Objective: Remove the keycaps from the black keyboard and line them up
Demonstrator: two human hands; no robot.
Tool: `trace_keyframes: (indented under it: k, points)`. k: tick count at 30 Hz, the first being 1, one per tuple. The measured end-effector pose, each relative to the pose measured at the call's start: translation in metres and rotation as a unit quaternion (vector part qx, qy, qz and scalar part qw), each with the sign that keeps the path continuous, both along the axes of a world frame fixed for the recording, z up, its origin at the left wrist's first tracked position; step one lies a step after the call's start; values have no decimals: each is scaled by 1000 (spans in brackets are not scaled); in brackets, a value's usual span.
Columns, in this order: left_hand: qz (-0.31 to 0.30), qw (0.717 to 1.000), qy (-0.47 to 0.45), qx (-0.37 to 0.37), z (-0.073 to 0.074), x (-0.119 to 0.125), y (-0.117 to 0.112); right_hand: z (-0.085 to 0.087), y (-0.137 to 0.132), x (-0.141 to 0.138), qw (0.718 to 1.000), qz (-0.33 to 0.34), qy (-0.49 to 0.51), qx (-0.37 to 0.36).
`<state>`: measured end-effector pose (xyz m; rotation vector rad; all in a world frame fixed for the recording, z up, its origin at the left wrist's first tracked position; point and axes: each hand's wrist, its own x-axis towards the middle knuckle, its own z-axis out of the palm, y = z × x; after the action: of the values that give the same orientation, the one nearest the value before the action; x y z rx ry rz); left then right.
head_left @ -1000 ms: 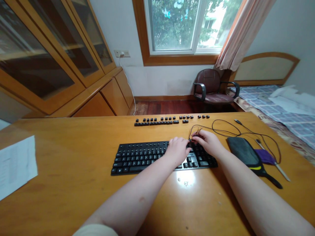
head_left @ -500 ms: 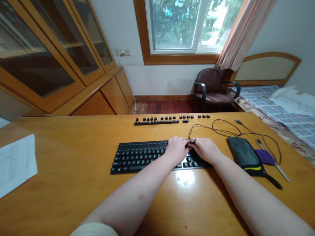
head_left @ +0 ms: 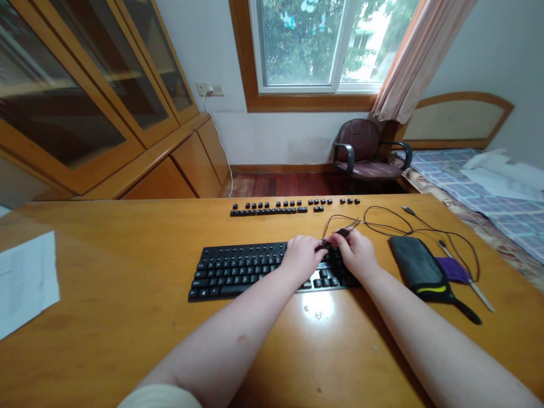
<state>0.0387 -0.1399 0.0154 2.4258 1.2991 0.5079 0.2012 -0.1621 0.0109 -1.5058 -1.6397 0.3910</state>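
Observation:
A black keyboard (head_left: 240, 272) lies on the wooden desk, most of its main keys seated. Toward its right end, some keys are out and a pale bare patch shows near the arrow keys. My right hand (head_left: 356, 254) is closed on what looks like a keycap puller (head_left: 343, 232), a small black piece with thin wires sticking out at the upper right. My left hand (head_left: 301, 258) rests over the keyboard's right part, thumb and forefinger pinched close to the right fingertips. Something small and dark is between them, too hidden to name.
Loose black keycaps (head_left: 276, 212) stand in two rows along the desk's far edge. A cable (head_left: 385, 231) loops at the right, beside a dark pouch (head_left: 419, 266), a purple cloth (head_left: 454, 270) and a slim white stick (head_left: 482, 296). Paper (head_left: 28, 283) lies at the left.
My right hand has turned and lifted slightly, so the black piece with wires now shows above its fingers. My left hand has stayed nearly in place. The view has shifted a little.

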Motion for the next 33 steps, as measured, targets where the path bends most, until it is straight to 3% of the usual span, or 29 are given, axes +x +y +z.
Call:
trace_keyframes:
  k: [5, 11, 17, 23, 26, 30, 33]
  points:
    - [2, 994, -108, -23, -1, -2, 1, -5, -2, -4, 989, -4, 145, -22]
    - [-11, 986, -163, -37, -1, -4, 2, -6, -4, -3, 997, -15, 70, 9]
    - [21, 977, -208, -43, 1, -6, 2, -1, -5, -3, 999, 12, 47, 24]
    - [32, 966, -253, -27, -4, -7, 3, -9, -7, -8, 982, 110, 151, 17]
    - [22, 961, -275, -32, -5, -7, 3, -11, -8, -8, 979, 111, 169, 21]
    - [30, 941, -329, -75, -5, -6, 4, -8, -7, -6, 969, 107, 222, 17]
    - [29, 910, -388, -145, -9, -4, 8, -3, -6, -3, 973, 119, 195, 43]
